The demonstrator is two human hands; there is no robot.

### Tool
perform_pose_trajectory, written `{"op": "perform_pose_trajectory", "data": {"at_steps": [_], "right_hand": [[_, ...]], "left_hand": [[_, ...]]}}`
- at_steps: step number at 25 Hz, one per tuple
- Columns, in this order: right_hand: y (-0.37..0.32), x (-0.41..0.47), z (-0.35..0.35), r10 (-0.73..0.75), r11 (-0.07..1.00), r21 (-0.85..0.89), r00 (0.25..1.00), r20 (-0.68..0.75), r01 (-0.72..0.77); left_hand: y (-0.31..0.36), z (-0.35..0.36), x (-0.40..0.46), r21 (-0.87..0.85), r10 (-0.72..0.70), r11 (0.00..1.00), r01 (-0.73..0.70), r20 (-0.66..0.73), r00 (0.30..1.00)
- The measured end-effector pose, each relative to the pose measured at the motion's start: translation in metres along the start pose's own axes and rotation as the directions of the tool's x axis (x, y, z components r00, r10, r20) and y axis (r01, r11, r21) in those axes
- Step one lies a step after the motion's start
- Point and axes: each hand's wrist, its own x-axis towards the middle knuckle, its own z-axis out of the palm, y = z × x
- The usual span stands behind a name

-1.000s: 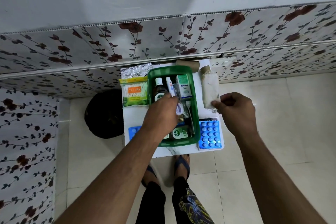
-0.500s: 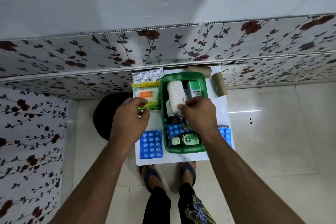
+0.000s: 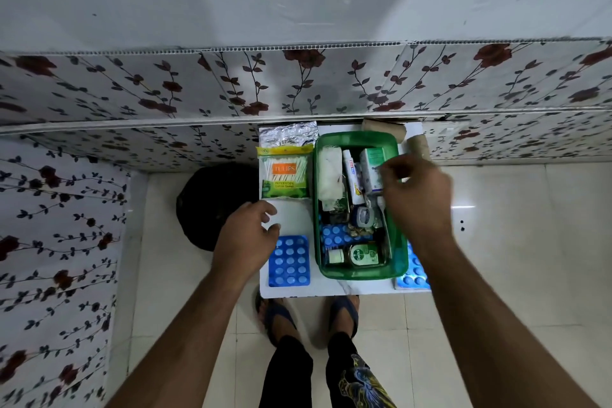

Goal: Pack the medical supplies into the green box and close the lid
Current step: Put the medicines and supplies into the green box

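Green box (image 3: 361,270) sits centre frame, lid not in view. My left hand (image 3: 246,235) hovers loose, empty, above the blue blister pack (image 3: 289,260), lower left of box. Right hand (image 3: 415,200) blurred, grip unreadable. Advice: pinch pack edge, lay flat inside.

A small white table (image 3: 291,219) stands against the floral wall. On it rest the open green box (image 3: 399,262), a cotton swab pack (image 3: 284,175), a foil packet (image 3: 287,133), two blue blister packs (image 3: 289,261) (image 3: 413,276), and two brown bandage rolls (image 3: 384,130) (image 3: 418,146).
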Motion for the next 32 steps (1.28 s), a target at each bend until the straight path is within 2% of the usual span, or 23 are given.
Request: {"op": "perform_pose_trajectory", "data": {"at_steps": [2, 3, 5, 7, 9, 15, 18, 22, 24, 26, 28, 32], "right_hand": [[0.017, 0.016, -0.027, 0.054, 0.998, 0.025, 0.983, -0.176, -0.051], [0.032, 0.029, -0.031, 0.112, 0.994, 0.019, 0.974, -0.199, -0.110], [0.058, 0.053, -0.021, 0.198, 0.972, -0.107, 0.974, -0.115, -0.210], [0.073, 0.069, -0.005, 0.220, 0.948, -0.232, 0.975, -0.012, -0.216], [0.075, 0.076, 0.007, 0.201, 0.948, -0.259, 0.979, 0.029, -0.187], [0.076, 0.079, 0.014, 0.211, 0.959, -0.210, 0.974, 0.087, -0.189], [0.068, 0.067, 0.002, 0.232, 0.962, -0.156, 0.972, 0.040, -0.223], [0.060, 0.037, -0.028, 0.225, 0.973, -0.056, 0.974, 0.029, -0.223], [0.056, 0.024, -0.039, 0.219, 0.976, 0.007, 0.975, 0.022, -0.219], [0.052, 0.016, -0.043, 0.211, 0.976, 0.055, 0.977, 0.021, -0.212], [0.049, 0.010, -0.046, 0.209, 0.974, 0.087, 0.977, 0.034, -0.211], [0.051, 0.003, -0.051, 0.228, 0.967, 0.109, 0.972, 0.048, -0.232]], "left_hand": [[-0.009, 0.006, -0.009, 0.045, -0.080, 0.996, 0.078, 0.059, 0.995], [-0.012, 0.010, -0.013, 0.063, -0.113, 0.992, 0.107, 0.092, 0.989], [-0.014, 0.020, -0.020, 0.086, -0.143, 0.988, 0.132, 0.137, 0.980], [-0.015, 0.029, -0.022, 0.104, -0.137, 0.987, 0.124, 0.130, 0.982], [-0.017, 0.035, -0.021, 0.116, -0.118, 0.988, 0.106, 0.099, 0.988], [-0.016, 0.029, -0.021, 0.067, -0.095, 0.994, 0.088, 0.111, 0.989], [-0.007, -0.007, -0.022, -0.001, -0.094, 0.996, 0.095, 0.117, 0.989], [0.040, -0.068, -0.026, -0.147, -0.028, 0.989, 0.029, 0.006, 1.000], [0.079, -0.071, -0.024, -0.201, 0.030, 0.979, -0.032, -0.017, 0.999], [0.112, -0.051, -0.022, -0.120, 0.123, 0.986, -0.117, 0.040, 0.992], [0.129, -0.017, -0.018, -0.012, 0.189, 0.982, -0.190, 0.153, 0.970], [0.125, 0.038, -0.017, 0.141, 0.218, 0.952, -0.270, 0.306, 0.927]]}}
